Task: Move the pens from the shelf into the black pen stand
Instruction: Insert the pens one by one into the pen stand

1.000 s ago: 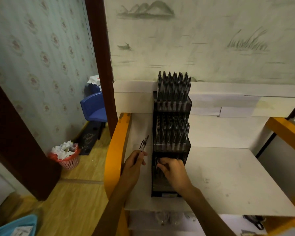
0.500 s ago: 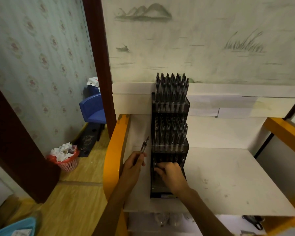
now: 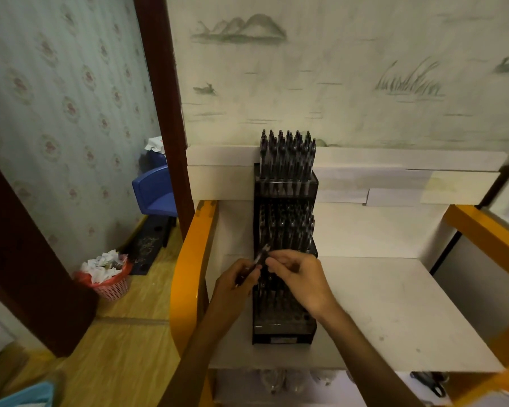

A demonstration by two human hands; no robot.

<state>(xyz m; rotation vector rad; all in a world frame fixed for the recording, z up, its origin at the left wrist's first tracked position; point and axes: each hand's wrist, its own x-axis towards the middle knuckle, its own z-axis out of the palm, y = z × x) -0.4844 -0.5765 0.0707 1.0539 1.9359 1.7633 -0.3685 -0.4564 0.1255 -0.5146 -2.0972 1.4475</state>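
Head view: both hands (image 3: 276, 277) pinch a pen (image 3: 257, 259), tip tilted up-right, above the black pen stand (image 3: 285, 333).

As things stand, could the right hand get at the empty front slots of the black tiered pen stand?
Probably yes: the right hand hovers directly above the black tiered pen stand's front tier, with nothing between them; the left hand, holding a dark pen, stays left.

Black stand (image 3: 285, 337) on a white shelf (image 3: 394, 315) with orange side rails (image 3: 188, 259). Dark pens (image 3: 287, 154) at the back edge. Pale wallpaper (image 3: 335, 69) with grey ink hills, reeds and a boat. Left wall (image 3: 56, 98) pale blue-green, pink medallion pattern. Dark brown door frame (image 3: 159, 98). Blue chair (image 3: 156, 192). Pink basket (image 3: 112, 286) holding white paper. Yellowish wood-grain floor (image 3: 124, 342).
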